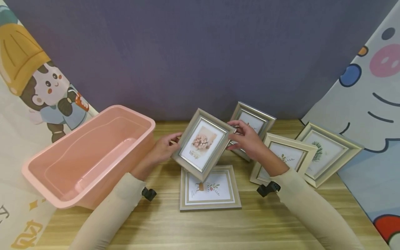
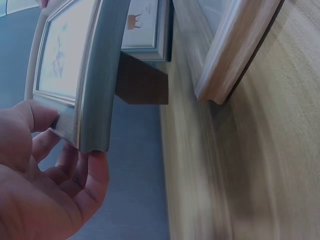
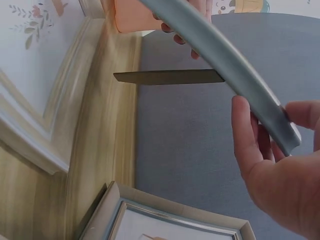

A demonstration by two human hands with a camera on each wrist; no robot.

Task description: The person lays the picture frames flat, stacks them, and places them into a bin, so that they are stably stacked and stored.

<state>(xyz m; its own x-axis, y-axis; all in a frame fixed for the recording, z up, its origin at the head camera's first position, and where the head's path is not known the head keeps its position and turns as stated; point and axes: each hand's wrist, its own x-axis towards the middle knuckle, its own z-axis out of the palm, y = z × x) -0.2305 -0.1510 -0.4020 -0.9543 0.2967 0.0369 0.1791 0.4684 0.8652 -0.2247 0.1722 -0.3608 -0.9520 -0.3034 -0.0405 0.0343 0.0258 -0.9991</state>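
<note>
I saw the right hand (image 3: 282, 175) pinching one end of a silvery-grey picture frame (image 3: 221, 55), its flat dark stand (image 3: 170, 77) jutting out, the left hand (image 3: 179, 39) nearer the other end. A beige rectangular frame with a leafy print (image 3: 52, 90) lay on the yellowish wood-grain tabletop (image 3: 104, 135).

Wood-grain table (image 1: 162, 229) against dark blue-grey backdrop (image 1: 200, 55). Left panel (image 1: 18, 156): yellow-hatted cartoon figure (image 1: 48, 85). Right panel (image 1: 343, 104): pink oval (image 1: 388, 55).

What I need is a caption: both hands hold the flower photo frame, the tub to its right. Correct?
Wrong side: the head view shows the pink tub left of the flower photo frame, which the left hand and right hand hold.
</note>
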